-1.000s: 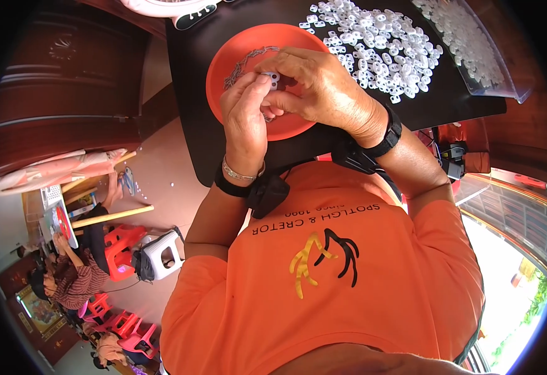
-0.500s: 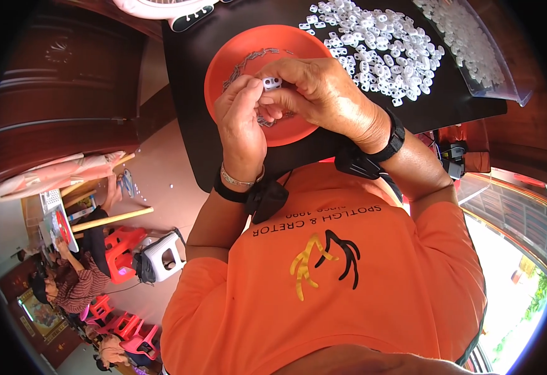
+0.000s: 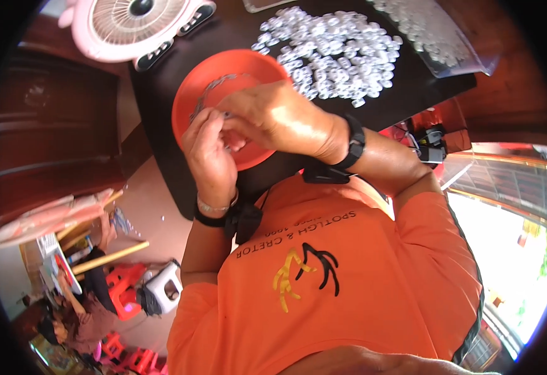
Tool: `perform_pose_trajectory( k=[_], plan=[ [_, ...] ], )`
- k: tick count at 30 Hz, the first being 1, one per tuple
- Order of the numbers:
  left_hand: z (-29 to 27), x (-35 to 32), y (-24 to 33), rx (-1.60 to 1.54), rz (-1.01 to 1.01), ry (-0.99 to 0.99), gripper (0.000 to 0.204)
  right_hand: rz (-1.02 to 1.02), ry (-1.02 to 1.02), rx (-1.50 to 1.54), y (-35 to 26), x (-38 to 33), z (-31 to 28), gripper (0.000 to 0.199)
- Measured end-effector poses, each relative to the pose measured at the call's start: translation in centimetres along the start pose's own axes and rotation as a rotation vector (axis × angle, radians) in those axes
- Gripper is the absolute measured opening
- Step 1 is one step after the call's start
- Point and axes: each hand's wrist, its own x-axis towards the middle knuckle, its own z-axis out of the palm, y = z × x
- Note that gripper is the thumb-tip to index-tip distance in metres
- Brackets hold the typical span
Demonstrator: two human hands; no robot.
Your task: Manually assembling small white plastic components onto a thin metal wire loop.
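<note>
Daylight overexposes lower right; upper left dim. Glare marks right hand (image 3: 276, 119). White plastic pieces (image 3: 333, 53) blurred. Rim black, straight edges bowed.

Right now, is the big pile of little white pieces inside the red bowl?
No, the pile of white pieces lies on the dark table, beside the red bowl.

I barely glimpse the held piece (image 3: 226, 115) over the red bowl (image 3: 223, 62) of grey bits (image 3: 213, 84); white pieces (image 3: 336, 56) heap at its two o'clock.

Looks like home: pink fan (image 3: 137, 28), plastic stools (image 3: 121, 295).
</note>
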Motion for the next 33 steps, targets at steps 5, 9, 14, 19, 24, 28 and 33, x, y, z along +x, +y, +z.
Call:
perform_pose_trajectory(
  k=[5, 9, 14, 19, 24, 28, 33],
  plan=[
    [0.4, 0.0, 0.2, 0.120, 0.069, 0.001, 0.024, 0.023, -0.001, 0.036, 0.1, 0.1, -0.1, 0.020],
    [0.3, 0.3, 0.5, 0.005, 0.015, -0.073, 0.029, 0.026, 0.137, -0.078, -0.8, 0.1, -3.1, 0.022],
    [0.1, 0.1, 0.6, 0.031, 0.042, -0.085, 0.028, 0.224, 0.401, -0.319, 0.0, -0.2, -11.6, 0.024],
    [0.2, 0.3, 0.7, 0.013, 0.015, -0.117, 0.026, 0.349, 0.624, -0.809, 2.0, 0.4, -22.8, 0.025],
    [0.2, 0.3, 0.9, -0.009, 0.005, -0.109, 0.026, 0.198, 0.474, -1.049, 4.5, -0.7, -24.6, 0.023],
    [0.2, 0.2, 0.7, -0.022, -0.002, -0.100, 0.027, -0.108, 0.363, 0.048, 6.5, -1.7, -18.5, 0.017],
    [-0.1, 0.3, 0.6, -0.025, -0.024, -0.113, 0.028, 0.439, -0.123, -0.508, 8.9, -3.5, -14.9, 0.017]
  ],
)
